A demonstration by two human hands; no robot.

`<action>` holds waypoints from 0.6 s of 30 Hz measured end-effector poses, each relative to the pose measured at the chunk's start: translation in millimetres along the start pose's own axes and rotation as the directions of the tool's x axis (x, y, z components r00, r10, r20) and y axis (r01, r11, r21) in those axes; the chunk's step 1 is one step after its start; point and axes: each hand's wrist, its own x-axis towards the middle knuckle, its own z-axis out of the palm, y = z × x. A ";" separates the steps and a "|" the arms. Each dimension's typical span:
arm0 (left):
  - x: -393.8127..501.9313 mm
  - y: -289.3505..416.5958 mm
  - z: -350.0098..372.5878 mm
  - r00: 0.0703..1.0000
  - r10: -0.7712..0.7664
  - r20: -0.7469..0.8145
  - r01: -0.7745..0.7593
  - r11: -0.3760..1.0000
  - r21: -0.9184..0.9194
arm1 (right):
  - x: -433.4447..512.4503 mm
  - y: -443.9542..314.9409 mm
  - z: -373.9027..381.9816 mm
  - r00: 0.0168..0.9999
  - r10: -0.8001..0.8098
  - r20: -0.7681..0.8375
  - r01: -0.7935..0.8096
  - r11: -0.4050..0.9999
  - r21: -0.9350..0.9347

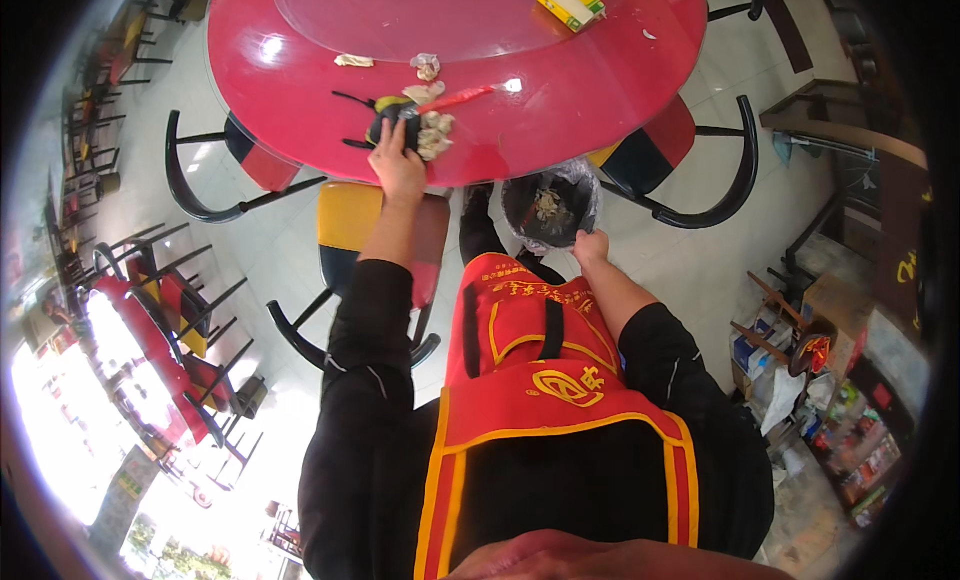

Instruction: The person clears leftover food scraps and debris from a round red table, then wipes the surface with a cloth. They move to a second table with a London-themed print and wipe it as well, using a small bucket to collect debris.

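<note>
My left hand (397, 163) lies at the near edge of the round red table (300, 122), its fingers on a dark item (385, 120) that I cannot name. Crumpled tissues (434, 135) lie just right of the fingers, with a crumpled clear wrapper (427, 66) and a folded pale tissue (354, 60) farther back. A red wrapper strip (457, 98) with a white end stretches to the right. Below the table edge, my right hand (591, 247) grips the rim of a trash bin (511, 212) with a clear liner; crumpled waste lies inside.
A glass turntable (390, 17) covers the table's middle, and a yellow tissue pack (570, 4) lies towards the back right. Chairs stand close at the left (202, 167), in front (349, 212) and at the right (660, 145). Boxes and a stool (814, 340) are farther right.
</note>
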 end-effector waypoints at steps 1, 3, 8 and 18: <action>-7.4 14.5 4.1 1.000 -0.015 -0.012 0.015 1.000 0.001 | -2.0 -1.4 -0.5 1.000 -0.008 0.002 0.008 1.000 0.007; -18.5 40.8 17.1 0.988 -0.151 0.021 0.152 0.988 -0.027 | -5.0 -6.0 0.9 1.000 -0.017 0.012 0.017 0.999 0.030; -19.4 74.2 24.5 0.881 -0.473 0.024 0.425 0.767 -0.481 | -17.5 -10.4 2.8 1.000 0.023 -0.012 -0.022 0.994 0.106; 137.5 -74.4 -56.0 0.846 -0.491 -0.208 0.359 0.813 -0.458 | -21.0 -1.7 11.7 0.996 0.068 -0.062 -0.064 0.996 0.069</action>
